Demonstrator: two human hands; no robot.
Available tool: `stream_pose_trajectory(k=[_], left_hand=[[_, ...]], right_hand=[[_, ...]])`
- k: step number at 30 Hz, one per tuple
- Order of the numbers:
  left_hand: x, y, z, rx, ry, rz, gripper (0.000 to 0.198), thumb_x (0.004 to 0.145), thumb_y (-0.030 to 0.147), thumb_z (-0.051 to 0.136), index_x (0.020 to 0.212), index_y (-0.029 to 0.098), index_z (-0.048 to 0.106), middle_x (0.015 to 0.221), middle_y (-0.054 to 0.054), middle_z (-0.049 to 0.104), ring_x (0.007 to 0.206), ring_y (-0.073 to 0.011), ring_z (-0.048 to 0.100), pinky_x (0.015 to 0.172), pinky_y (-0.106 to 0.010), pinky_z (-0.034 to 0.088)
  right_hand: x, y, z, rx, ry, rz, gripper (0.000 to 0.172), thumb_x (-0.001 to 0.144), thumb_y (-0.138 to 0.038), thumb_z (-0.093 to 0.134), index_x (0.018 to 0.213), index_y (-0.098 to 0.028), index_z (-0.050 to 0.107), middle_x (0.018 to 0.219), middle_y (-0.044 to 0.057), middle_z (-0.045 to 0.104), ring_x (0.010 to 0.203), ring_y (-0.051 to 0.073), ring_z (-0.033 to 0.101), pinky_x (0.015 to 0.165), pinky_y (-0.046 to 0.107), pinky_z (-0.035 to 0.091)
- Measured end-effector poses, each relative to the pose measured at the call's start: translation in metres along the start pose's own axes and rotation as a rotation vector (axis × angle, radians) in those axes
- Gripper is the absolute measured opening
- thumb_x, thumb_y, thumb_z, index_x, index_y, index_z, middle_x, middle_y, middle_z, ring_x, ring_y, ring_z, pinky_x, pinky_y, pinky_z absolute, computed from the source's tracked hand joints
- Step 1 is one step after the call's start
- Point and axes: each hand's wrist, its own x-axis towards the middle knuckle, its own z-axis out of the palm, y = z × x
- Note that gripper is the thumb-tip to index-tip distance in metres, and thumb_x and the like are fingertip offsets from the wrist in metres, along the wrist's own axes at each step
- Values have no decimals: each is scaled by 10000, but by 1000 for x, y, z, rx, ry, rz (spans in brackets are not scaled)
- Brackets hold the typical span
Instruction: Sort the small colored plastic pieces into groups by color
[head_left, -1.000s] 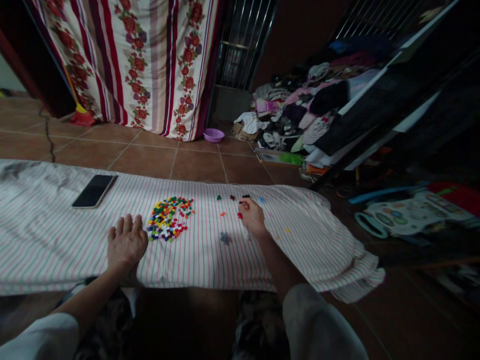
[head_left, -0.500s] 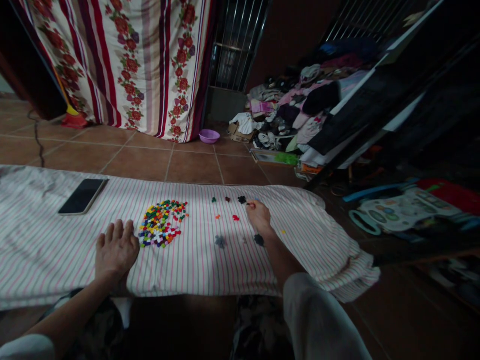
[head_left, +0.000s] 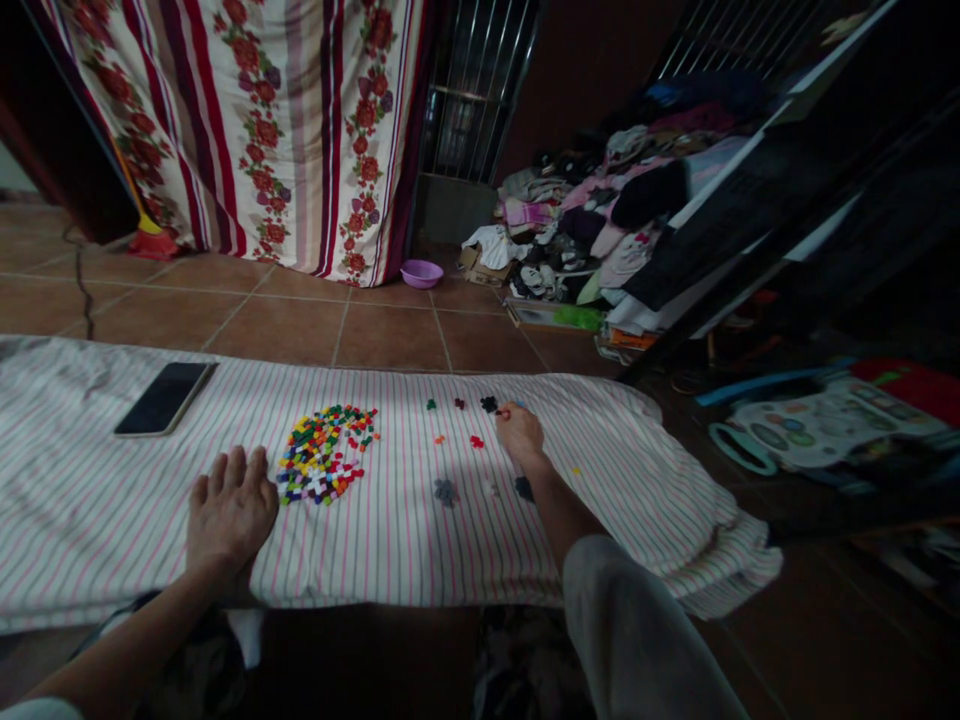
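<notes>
My left hand (head_left: 232, 510) lies flat, palm down and fingers apart, on the striped cloth (head_left: 360, 560). Just right of it is a heap of small many-coloured blocks (head_left: 322, 450). My right hand (head_left: 520, 432) is pinched beside a little black cluster (head_left: 489, 404). Something small and dark shows at its fingertips, too small to name. Around this hand lie separate groups by colour: green pieces (head_left: 431, 404), dark red pieces (head_left: 460, 403), orange pieces (head_left: 439, 440), red pieces (head_left: 477, 441), grey pieces (head_left: 445, 491) and white pieces (head_left: 493, 490). My right forearm partly covers another black group (head_left: 524, 488).
A phone (head_left: 163, 399) lies on the cloth at the left. A yellow piece (head_left: 577, 471) sits right of my forearm. Beyond are a purple basin (head_left: 421, 273), a flowered curtain (head_left: 300, 140) and a pile of clothes (head_left: 592, 210). A toy panel (head_left: 817, 425) stands at the right.
The view has shifted slightly. My right hand stays pinched beside the black cluster, and my left hand still rests flat next to the heap.
</notes>
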Motion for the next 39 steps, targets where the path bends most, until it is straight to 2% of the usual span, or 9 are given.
stream_pose_trajectory(k=[12,17,23,32,36,39], left_hand=[[1,-1,2,25,-16,4,575,926,299,267,1441,119,448,1517,-175,433,1440,-321,329,1157,-488,262],[1,0,0,22,-8,5,565,929,292,270,1433,117,459,1507,-178,441,1432,-317,338,1145,-487,279],[1,0,-3,38,-20,19,560,947,285,246,1435,108,456,1502,-186,442,1417,-315,357,1136,-493,287],[0,-1,1,42,-1,14,566,951,282,232,1439,109,462,1510,-183,444,1424,-330,355,1138,-493,285],[1,-1,2,40,19,11,567,943,283,251,1438,110,468,1505,-191,454,1413,-343,374,1136,-506,287],[1,0,2,32,19,7,565,941,284,262,1437,114,473,1505,-191,457,1414,-347,381,1138,-511,287]], right_hand=[[7,-5,2,-27,-11,-22,305,817,-90,525,984,-203,754,848,91,745,864,212,697,777,267,475],[2,-6,-2,-86,-48,-17,323,858,-70,485,1042,-166,732,960,112,747,902,207,696,789,268,469],[-5,-3,-5,-172,-119,-95,338,859,-61,498,1021,-187,767,1080,93,746,1018,206,681,852,256,472],[-8,1,-1,-183,-77,-233,357,888,-74,471,1049,-180,772,1063,86,747,1048,193,662,947,268,447],[-17,-10,-5,-148,-47,-279,332,889,-97,480,1030,-170,772,1059,96,740,1029,206,656,957,295,449],[-25,-31,-8,-78,-45,-371,325,885,-101,483,1039,-158,763,1076,103,733,1006,214,650,944,310,457]])
